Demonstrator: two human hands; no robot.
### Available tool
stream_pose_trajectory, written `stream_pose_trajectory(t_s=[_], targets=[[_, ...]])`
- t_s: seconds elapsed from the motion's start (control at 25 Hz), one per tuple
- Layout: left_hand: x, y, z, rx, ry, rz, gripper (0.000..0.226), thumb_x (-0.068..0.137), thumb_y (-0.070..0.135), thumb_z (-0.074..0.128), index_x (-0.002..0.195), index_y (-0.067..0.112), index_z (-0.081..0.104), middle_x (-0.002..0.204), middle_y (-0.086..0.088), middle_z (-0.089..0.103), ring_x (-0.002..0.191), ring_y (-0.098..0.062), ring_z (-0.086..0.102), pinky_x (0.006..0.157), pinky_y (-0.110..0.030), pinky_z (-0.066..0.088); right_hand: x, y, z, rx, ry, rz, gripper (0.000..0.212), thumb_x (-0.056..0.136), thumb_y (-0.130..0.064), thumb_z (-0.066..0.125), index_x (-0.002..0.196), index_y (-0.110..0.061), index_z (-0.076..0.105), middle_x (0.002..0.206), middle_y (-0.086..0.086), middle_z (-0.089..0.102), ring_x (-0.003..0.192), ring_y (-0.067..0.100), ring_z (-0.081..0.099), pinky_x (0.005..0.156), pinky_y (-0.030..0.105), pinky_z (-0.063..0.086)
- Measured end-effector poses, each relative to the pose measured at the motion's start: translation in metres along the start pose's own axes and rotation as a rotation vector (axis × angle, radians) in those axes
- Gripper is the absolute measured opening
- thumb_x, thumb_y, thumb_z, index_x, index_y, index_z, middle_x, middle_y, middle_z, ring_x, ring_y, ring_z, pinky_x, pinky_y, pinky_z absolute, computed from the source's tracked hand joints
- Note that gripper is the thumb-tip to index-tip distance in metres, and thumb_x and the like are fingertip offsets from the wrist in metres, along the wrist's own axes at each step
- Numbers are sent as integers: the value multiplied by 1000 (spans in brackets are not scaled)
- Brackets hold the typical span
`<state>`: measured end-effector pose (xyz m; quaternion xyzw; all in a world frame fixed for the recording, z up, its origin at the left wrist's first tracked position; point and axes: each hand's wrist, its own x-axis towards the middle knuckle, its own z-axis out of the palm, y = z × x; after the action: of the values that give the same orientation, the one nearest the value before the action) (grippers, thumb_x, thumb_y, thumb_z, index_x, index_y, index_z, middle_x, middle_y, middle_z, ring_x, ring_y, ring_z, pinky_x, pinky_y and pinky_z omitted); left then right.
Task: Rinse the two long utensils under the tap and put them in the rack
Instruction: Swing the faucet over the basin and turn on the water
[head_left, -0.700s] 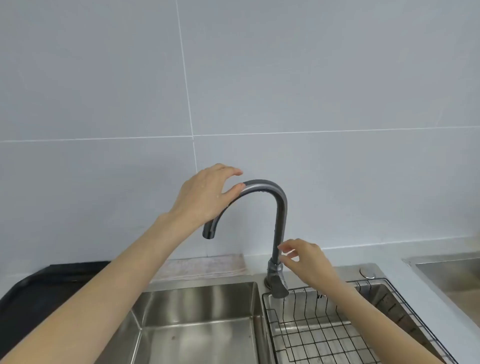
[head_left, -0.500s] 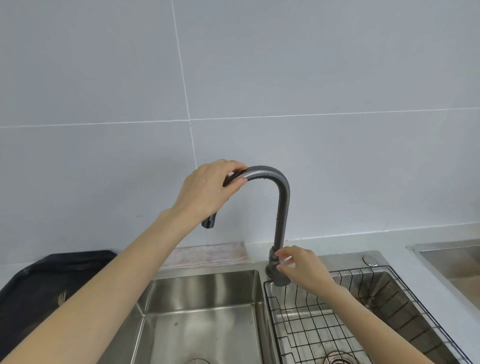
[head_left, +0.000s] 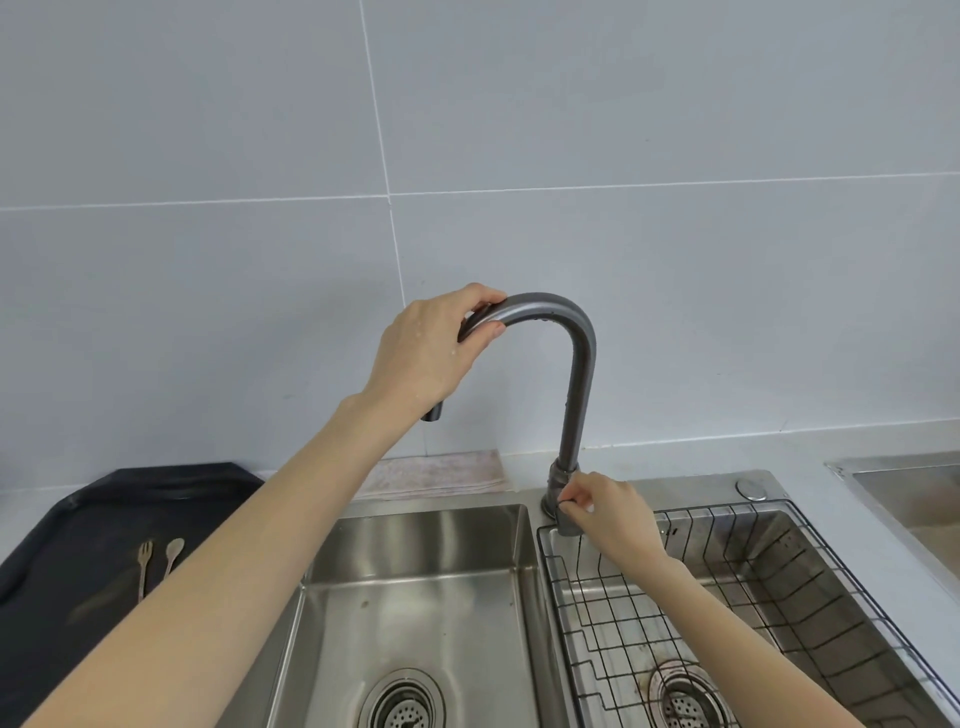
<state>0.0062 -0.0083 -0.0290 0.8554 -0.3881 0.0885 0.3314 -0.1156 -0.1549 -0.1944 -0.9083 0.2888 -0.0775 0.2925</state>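
Observation:
A dark grey gooseneck tap (head_left: 579, 374) rises between two sink basins. My left hand (head_left: 426, 353) is wrapped around its curved spout, whose outlet hangs over the left basin (head_left: 415, 597). My right hand (head_left: 605, 512) grips the tap's lever at the base. No water shows at the outlet. Two long pale utensils, a fork (head_left: 144, 564) and a spoon (head_left: 173, 556), lie side by side on a black tray (head_left: 78, 525) at the left, partly hidden by my left forearm. A black wire rack (head_left: 779, 587) sits inside the right basin.
A folded cloth (head_left: 441, 475) lies behind the left basin against the tiled wall. A round button (head_left: 750, 488) sits on the sink's rim at the right. Another steel sink (head_left: 909, 499) shows at the far right edge. Both basins have drain strainers.
My left hand has closed around the spout. My right hand has moved down to the lever and gripped it. The view has tilted down, bringing the tray and utensils into sight.

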Motion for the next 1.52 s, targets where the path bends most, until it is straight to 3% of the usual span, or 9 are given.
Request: stream_pose_trajectory(t_s=[0.2, 0.76, 1.04, 1.2, 1.36, 1.52], targets=[[-2, 2, 0, -18, 6, -10, 29, 90, 28, 54, 118, 25, 58, 112, 1, 70, 105, -22, 64, 90, -37, 50, -8, 4, 4, -39, -16, -21, 9, 86, -18, 58, 90, -16, 66, 99, 1, 69, 95, 24, 63, 78, 35, 51], [-4, 1, 1, -27, 23, -21, 28, 90, 27, 53, 117, 23, 58, 112, 1, 70, 107, -22, 63, 93, -37, 49, -13, 3, 6, -70, 3, -38, 11, 89, -18, 56, 93, -14, 66, 101, 1, 68, 94, 23, 63, 77, 35, 52], [-17, -4, -7, 11, 4, -7, 34, 92, 20, 50, 126, 25, 53, 111, -5, 70, 105, -26, 63, 93, -41, 50, -24, -5, -1, -139, -51, -30, 25, 92, -20, 51, 115, -19, 61, 119, 1, 65, 107, 24, 61, 84, 35, 51], [-33, -17, -16, 31, -33, 0, 38, 91, 21, 50, 129, 27, 49, 121, -3, 66, 117, -22, 58, 97, -43, 48, -40, -16, -1, -180, -31, -95, 34, 92, -21, 49, 126, -21, 54, 127, -1, 60, 110, 24, 60, 90, 35, 47], [-64, -42, -24, 82, -42, -9, 49, 93, 24, 47, 140, 21, 34, 147, 0, 42, 136, -18, 39, 110, -34, 31, -56, -31, 8, -195, -33, -154, 38, 92, -26, 50, 130, -20, 51, 140, -3, 51, 125, 18, 50, 106, 37, 38], [-98, -75, -34, 126, -95, -39, 52, 94, 25, 45, 143, 16, 29, 152, -3, 33, 140, -18, 31, 116, -36, 25, -73, -52, 25, -227, -99, -187, 42, 92, -30, 50, 133, -21, 48, 142, -1, 48, 132, 16, 43, 111, 36, 32]])
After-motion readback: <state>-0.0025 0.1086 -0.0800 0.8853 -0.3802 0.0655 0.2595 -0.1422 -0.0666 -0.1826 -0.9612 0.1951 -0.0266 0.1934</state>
